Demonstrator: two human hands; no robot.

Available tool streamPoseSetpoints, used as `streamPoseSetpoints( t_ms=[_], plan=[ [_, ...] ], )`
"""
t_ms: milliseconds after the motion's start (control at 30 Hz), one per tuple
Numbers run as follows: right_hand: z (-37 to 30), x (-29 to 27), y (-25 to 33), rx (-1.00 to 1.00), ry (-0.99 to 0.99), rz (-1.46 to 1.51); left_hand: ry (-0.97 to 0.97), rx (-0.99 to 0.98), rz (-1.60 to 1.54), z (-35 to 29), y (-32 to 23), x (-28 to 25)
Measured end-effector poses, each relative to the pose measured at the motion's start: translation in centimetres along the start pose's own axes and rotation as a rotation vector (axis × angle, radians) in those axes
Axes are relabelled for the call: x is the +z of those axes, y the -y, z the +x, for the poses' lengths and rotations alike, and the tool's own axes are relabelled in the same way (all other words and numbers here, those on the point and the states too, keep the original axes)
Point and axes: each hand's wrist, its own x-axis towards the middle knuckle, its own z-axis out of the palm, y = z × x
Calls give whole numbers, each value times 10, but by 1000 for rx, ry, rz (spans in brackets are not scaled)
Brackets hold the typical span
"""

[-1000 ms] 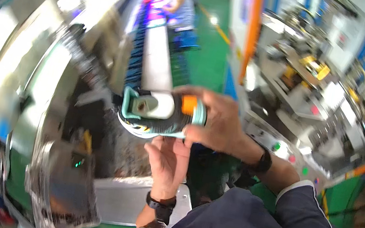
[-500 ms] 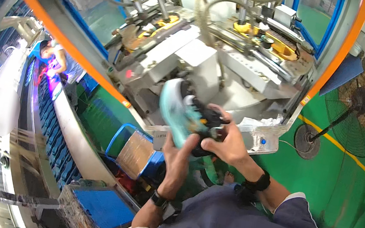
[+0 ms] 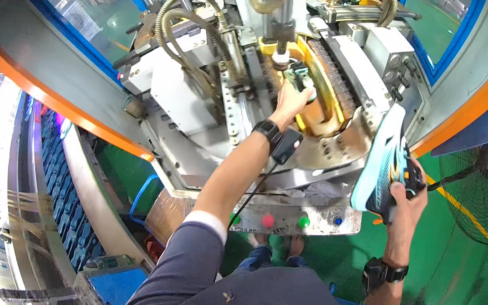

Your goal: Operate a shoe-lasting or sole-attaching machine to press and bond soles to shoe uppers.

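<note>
My right hand (image 3: 408, 204) is closed round a sneaker (image 3: 383, 164) with a pale turquoise sole, a dark upper and small orange marks. It is held tilted, toe up, at the right front of the machine. My left hand (image 3: 293, 101) reaches into the machine, its fingers closed on a second shoe (image 3: 300, 76), dark and greenish, mostly hidden by the hand and the press rod. That shoe sits at the yellow-edged mould (image 3: 320, 110), beneath the upright press rod (image 3: 280, 58).
A panel with coloured buttons (image 3: 303, 222) runs along the machine's front. Ribbed hoses (image 3: 190, 32) and a white block (image 3: 182, 101) stand left of the mould. The orange-edged frame (image 3: 64, 96) flanks the opening. A conveyor (image 3: 80, 176) lies left; a floor fan (image 3: 479, 187) stands right.
Both hands were on the turquoise sneaker in front of the machine. Now the right hand alone holds it farther right, and the left has reached into the mould. The machine's fixtures appear nearer.
</note>
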Motion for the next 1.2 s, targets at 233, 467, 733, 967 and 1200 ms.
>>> streamPoseSetpoints(
  t_ms=[233, 467, 733, 967, 1200],
  plan=[
    [45, -32, -11, -12, -166, -333, 111, -362, 394, 71, 46, 62],
    [207, 35, -4, -51, 85, -773, 252, -751, -471, 58, 1, -26],
    [267, 285, -133, 153, 700, -1149, 247, -714, -911, -143, -44, -255],
    [222, 347, -264, -198, 391, -1286, -361, -626, -693, -315, -65, -374],
    [116, 315, -184, -537, 635, -936, -902, -653, -722, -426, -54, -347]
  ],
)
